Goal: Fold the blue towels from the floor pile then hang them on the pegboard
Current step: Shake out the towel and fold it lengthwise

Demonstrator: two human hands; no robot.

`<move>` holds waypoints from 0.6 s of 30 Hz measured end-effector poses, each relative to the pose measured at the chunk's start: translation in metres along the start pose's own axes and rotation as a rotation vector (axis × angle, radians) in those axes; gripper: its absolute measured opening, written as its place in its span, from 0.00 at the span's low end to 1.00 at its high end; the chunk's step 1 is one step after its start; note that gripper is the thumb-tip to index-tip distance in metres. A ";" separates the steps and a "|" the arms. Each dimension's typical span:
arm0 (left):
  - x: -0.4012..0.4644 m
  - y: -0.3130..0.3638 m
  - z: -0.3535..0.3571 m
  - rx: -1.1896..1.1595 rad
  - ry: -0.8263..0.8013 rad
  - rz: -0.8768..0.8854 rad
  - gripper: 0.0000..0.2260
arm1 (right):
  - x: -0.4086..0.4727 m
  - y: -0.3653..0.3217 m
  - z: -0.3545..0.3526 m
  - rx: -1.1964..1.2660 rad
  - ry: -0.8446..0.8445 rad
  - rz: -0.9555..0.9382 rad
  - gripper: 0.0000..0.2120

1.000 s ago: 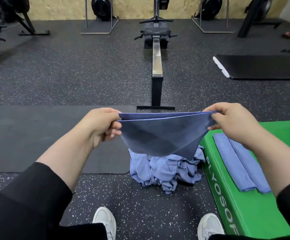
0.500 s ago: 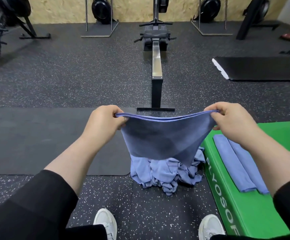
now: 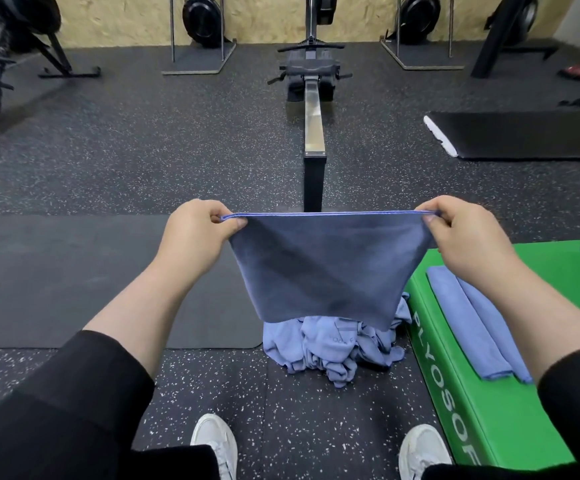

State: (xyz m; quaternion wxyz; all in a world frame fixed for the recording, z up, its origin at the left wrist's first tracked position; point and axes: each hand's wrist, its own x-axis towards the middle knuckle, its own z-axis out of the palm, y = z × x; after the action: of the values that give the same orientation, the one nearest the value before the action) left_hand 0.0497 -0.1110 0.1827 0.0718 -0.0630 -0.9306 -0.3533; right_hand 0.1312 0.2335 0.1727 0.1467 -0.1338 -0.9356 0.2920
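- While the blue towel (image 3: 326,268) hangs in the air between both hands, its top edge runs level from left to right, pulled taut, and this is its long axis; the body hangs down toward the floor pile (image 3: 333,348), narrowing slightly at the bottom
- The towel appears doubled: two hemmed edges lie together along the top
- The floor pile of crumpled blue towels lies directly below the held towel, just beside the green box (image 3: 489,410)
- Writing on the side of the green box reads "PLYOSOF", cut off by the frame edge
- A folded towel (image 3: 472,323) lies on top of the box
- Left hand (image 3: 195,233): fingers curled, thumb and forefinger pinching the top left corner
- Right hand (image 3: 465,237): fingers curled, pinching the top right corner
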 end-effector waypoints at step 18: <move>-0.007 0.038 0.027 -0.288 -0.104 0.212 0.08 | 0.008 -0.016 0.017 0.026 -0.250 0.068 0.18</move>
State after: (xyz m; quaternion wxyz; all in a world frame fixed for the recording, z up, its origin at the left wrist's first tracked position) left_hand 0.0607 -0.0652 0.1865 0.0507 -0.1883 -0.8611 -0.4695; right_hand 0.1155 0.2145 0.1701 0.0209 -0.1263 -0.9376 0.3234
